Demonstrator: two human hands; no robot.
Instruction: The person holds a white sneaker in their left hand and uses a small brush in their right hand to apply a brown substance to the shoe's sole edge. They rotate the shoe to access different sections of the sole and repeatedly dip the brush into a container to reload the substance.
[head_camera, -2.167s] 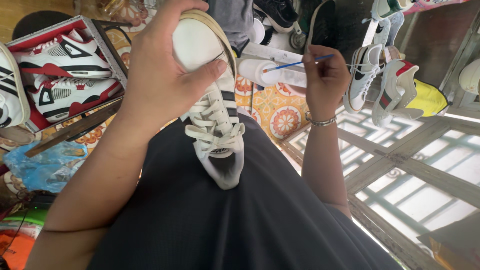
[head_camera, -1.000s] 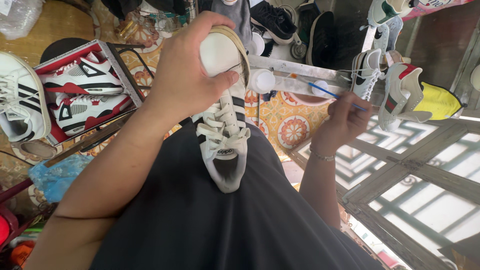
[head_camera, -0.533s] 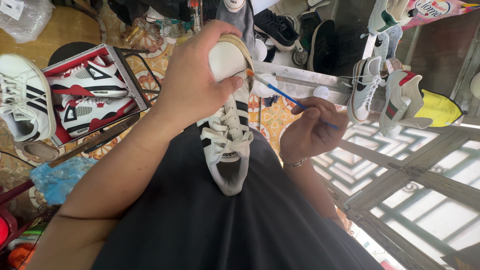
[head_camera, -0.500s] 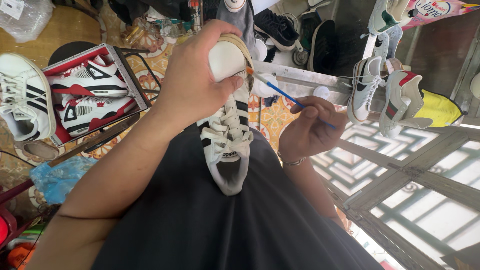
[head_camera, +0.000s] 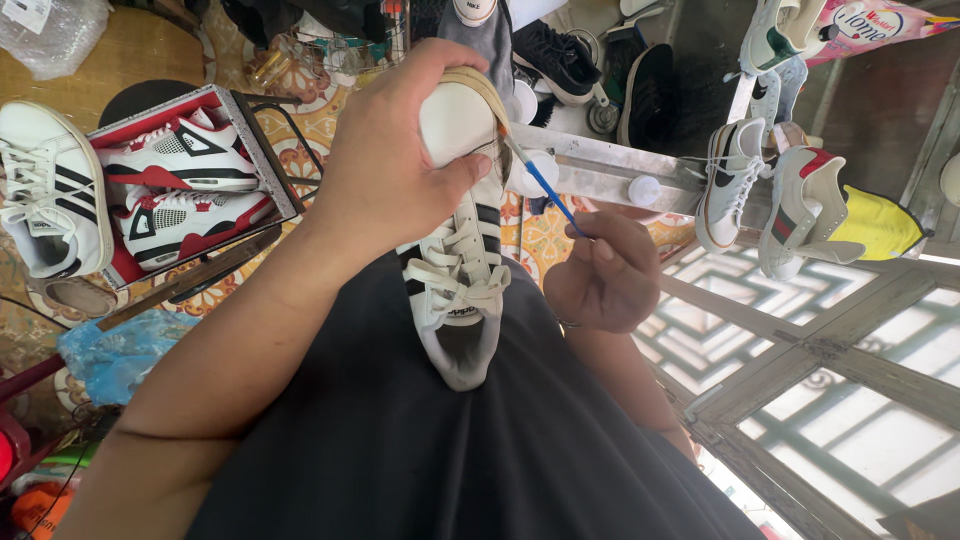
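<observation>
**Both hands raised at the top centre of the frame**

The left hand (head_camera: 385, 175) sits upper centre, fingers curled over and thumb pressed across in a firm clasp. Its bare forearm runs down to the lower left corner. The right hand (head_camera: 600, 275) is just right of centre, lower than the left, fingers pinched together, wrist bent, forearm dropping toward the lower right.

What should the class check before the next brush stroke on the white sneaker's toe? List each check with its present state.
1. Left hand grips the white sneaker at the toe: ok.
2. Sneaker heel braced against the black shirt: ok.
3. Right hand pinches the blue-handled brush: ok.
4. Bristles at the toe's sole edge: ok.
5. Paint or glue loaded on bristles: cannot tell.
6. Left thumb clear of the bristles: ok.
</observation>
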